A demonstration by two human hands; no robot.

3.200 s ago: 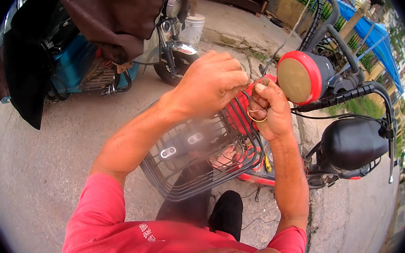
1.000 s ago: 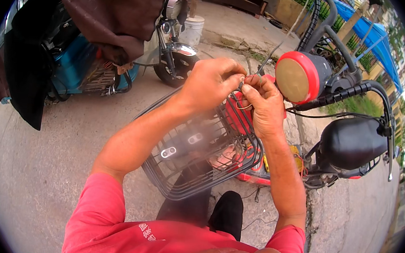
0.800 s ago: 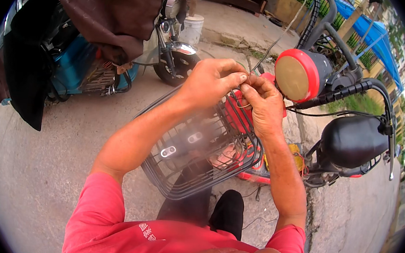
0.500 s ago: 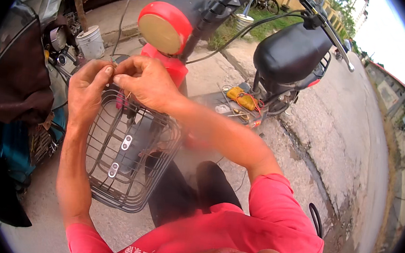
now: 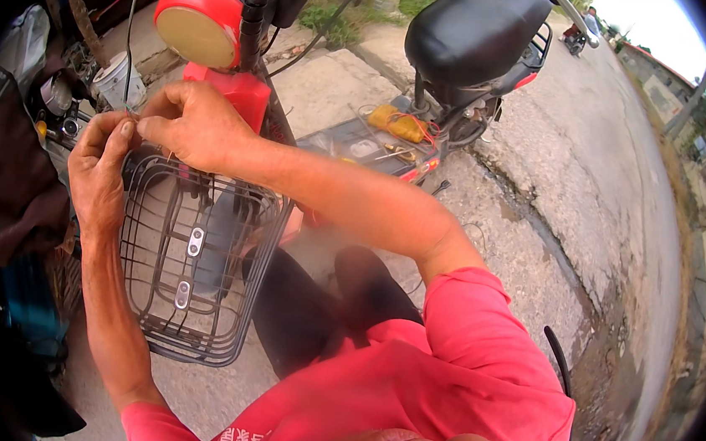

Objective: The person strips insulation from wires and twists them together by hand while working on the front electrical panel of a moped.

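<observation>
My left hand [image 5: 99, 171] and my right hand [image 5: 195, 129] meet above the far left corner of a black wire basket [image 5: 237, 315], both with thumb and fingers pinched. A thin dark cable [image 5: 136, 12] comes down from above to the fingertips, and its end is held between them. A short thin orange strand shows just under my right hand. What exactly the fingertips press is mostly hidden. Beyond the basket stands a scooter with a red-rimmed round headlight [image 5: 198, 29] and a black seat [image 5: 469, 42].
On the scooter's footboard lie a yellow bundle [image 5: 399, 124] with red wires and some small tools. A white bucket [image 5: 115, 80] stands to the far left, near a dark brown cover [image 5: 12, 182] over another vehicle. A cracked gutter [image 5: 537, 224] crosses the concrete; a rider passes on the road.
The view has shifted, so the hands, basket and scooter sit further left in the picture. Both hands keep their pinch at the cable's end. The rider on the road appears nearer.
</observation>
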